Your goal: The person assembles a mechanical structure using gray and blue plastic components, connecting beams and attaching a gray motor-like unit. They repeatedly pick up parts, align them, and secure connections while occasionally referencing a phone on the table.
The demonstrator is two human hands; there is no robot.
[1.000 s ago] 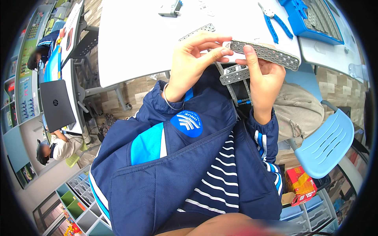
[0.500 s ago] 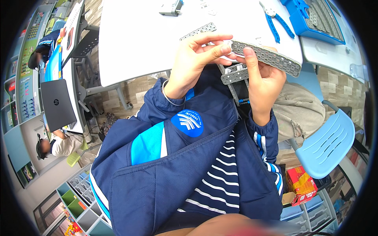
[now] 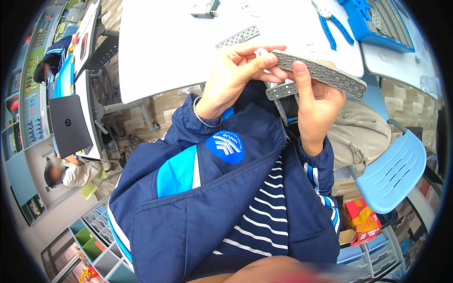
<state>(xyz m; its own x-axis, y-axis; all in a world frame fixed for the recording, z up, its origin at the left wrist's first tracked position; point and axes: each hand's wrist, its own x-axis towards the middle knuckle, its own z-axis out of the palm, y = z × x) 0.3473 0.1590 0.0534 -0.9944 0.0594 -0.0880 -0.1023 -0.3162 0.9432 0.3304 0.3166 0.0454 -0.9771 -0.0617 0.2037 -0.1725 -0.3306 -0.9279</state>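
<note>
My right hand [image 3: 321, 101] grips a long grey perforated beam [image 3: 325, 73], its thumb laid along the near face. At the beam's left end, my left hand [image 3: 245, 68] pinches a small white connector piece [image 3: 260, 52] between thumb and fingers, against or very close to the beam; the exact contact is covered by the fingertips. Below the hands, partly hidden, is a grey perforated frame assembly [image 3: 281, 90] with a dark part in it. Beyond my left hand a flat grey perforated plate [image 3: 239, 37] lies on the white table [image 3: 160, 56].
Blue-handled pliers [image 3: 334, 28] lie at the far right of the table, beside a blue bin [image 3: 377, 35] of grey beams. A grey box-shaped module [image 3: 205, 9] sits at the back. A light blue chair [image 3: 394, 172] stands to my right. People sit at desks on the left.
The beam has tilted, its right end shifting slightly right and down. My left fingers have moved a little, and more of the white piece shows.
</note>
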